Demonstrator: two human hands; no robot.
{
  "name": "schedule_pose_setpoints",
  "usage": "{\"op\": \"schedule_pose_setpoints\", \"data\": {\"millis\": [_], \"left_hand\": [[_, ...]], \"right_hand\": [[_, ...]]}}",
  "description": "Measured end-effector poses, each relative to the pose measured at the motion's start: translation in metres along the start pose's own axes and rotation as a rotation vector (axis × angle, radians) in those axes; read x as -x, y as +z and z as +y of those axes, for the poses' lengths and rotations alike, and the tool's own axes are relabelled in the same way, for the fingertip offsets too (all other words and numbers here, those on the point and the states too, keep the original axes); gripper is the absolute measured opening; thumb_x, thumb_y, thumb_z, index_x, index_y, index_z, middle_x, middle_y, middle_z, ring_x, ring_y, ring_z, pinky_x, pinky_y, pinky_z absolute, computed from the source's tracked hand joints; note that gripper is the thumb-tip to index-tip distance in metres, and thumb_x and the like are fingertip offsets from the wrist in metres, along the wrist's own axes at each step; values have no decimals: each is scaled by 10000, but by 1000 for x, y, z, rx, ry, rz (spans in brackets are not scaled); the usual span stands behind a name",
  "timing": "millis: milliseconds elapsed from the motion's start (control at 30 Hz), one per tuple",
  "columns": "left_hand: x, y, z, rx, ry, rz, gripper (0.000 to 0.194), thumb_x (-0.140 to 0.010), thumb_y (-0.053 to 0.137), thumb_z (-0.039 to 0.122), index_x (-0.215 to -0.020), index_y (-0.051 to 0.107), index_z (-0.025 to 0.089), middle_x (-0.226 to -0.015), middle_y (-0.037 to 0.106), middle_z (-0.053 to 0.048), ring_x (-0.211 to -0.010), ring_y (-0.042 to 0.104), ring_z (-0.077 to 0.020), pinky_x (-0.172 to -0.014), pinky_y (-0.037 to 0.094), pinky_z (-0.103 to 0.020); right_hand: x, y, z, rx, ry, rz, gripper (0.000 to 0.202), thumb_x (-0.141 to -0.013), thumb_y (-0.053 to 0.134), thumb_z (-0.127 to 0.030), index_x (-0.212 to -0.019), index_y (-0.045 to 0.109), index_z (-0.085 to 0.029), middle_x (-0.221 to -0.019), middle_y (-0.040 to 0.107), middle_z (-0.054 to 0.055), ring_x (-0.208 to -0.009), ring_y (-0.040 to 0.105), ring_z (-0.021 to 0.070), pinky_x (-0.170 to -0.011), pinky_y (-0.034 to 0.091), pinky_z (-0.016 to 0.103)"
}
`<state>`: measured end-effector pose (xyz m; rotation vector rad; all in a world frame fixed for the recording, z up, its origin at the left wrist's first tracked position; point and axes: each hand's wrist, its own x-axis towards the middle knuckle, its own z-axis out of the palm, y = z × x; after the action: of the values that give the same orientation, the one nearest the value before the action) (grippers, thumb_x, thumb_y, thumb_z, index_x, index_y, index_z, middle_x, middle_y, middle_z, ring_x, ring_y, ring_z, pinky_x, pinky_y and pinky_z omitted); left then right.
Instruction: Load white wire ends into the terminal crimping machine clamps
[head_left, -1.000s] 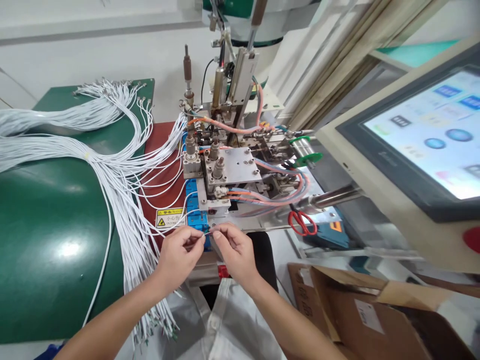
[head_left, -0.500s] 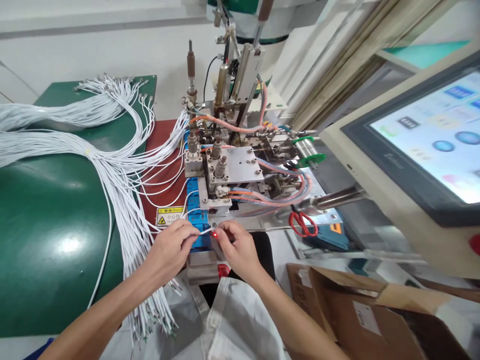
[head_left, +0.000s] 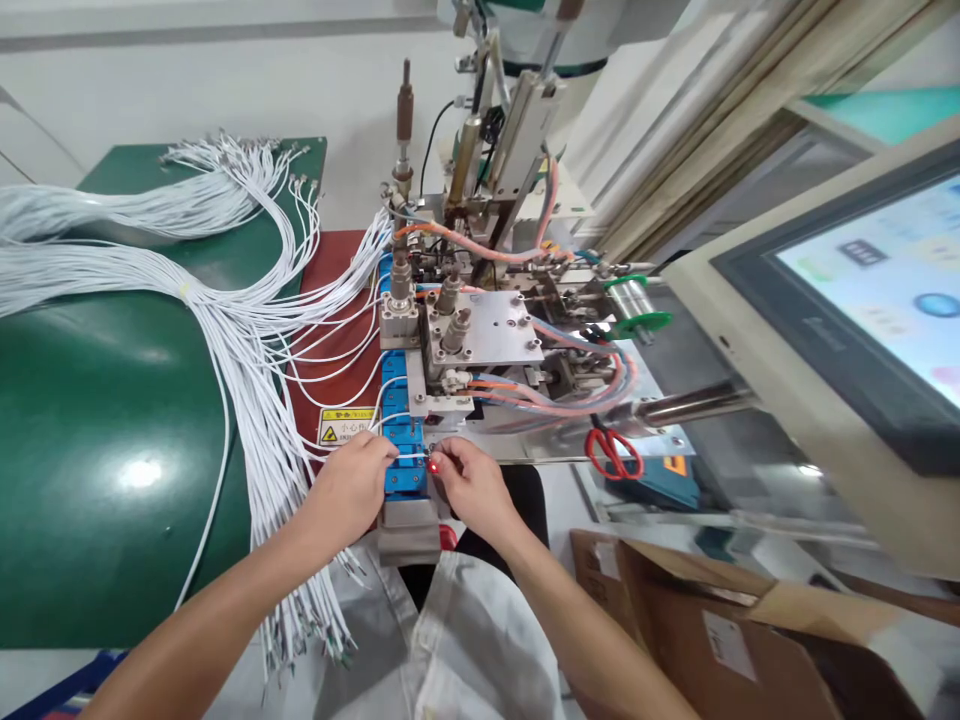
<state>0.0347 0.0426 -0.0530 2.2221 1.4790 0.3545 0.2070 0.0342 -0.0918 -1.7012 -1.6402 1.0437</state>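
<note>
Your left hand (head_left: 351, 488): fingers pinched on white cable (head_left: 409, 456). Your right hand (head_left: 474, 490): pinched at its tip. Between them: cable, now level over blue fixture (head_left: 405, 481) (tilted moments ago), seemingly aligned.

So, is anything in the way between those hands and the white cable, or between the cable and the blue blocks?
Nothing visible does. The left hand pinches the white cable, which stretches over the blue blocks to the right hand. Nothing shows between cable and blocks, though whether they touch I can't tell.
</note>
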Motion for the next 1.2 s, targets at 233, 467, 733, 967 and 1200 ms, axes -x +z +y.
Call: {"op": "schedule_pose_setpoints", "data": {"millis": [233,467,733,967,1200], "left_hand": [[-2,-2,2,-16,-15,-40,213,-830,413,84,-832,613,155,-801,611,-64,-790,582,-193,-739,457,-322],[1,1,4,-100,3,-27,213,-828,418,78,-855,618,147,-802,604,-67,-782,573,-191,-728,459,-319],[11,-1,-2,-343,233,48,255,-850,389,90,-974,602,155,-911,619,-83,-833,529,-221,-753,444,-375],[41,-30,-9,-188,278,-275,165,-870,459,178,-814,614,184,-826,563,-31,-797,499,-174,-715,400,-307],[53,-34,-15,-223,252,-417,189,-827,527,165,-642,564,172,-759,519,-30,-767,470,-189,-685,349,-322]], "right_hand": [[-4,0,3,29,-125,-38,289,-882,346,-338,-657,471,-206,-601,515,-14,-579,495,137,-556,336,229],[-5,29,10,-54,-81,164,363,-895,274,-357,-563,330,-221,-493,371,-45,-468,382,118,-474,289,223],[-5,17,13,-161,-22,235,351,-863,382,-417,-594,436,-198,-520,423,-45,-509,415,111,-508,320,216],[4,-8,14,-424,-9,324,372,-849,410,-443,-591,467,-182,-521,396,-43,-489,369,100,-478,318,223],[8,-15,11,-489,-27,290,384,-854,423,-433,-570,464,-177,-517,412,-37,-481,369,93,-462,313,221]]}}
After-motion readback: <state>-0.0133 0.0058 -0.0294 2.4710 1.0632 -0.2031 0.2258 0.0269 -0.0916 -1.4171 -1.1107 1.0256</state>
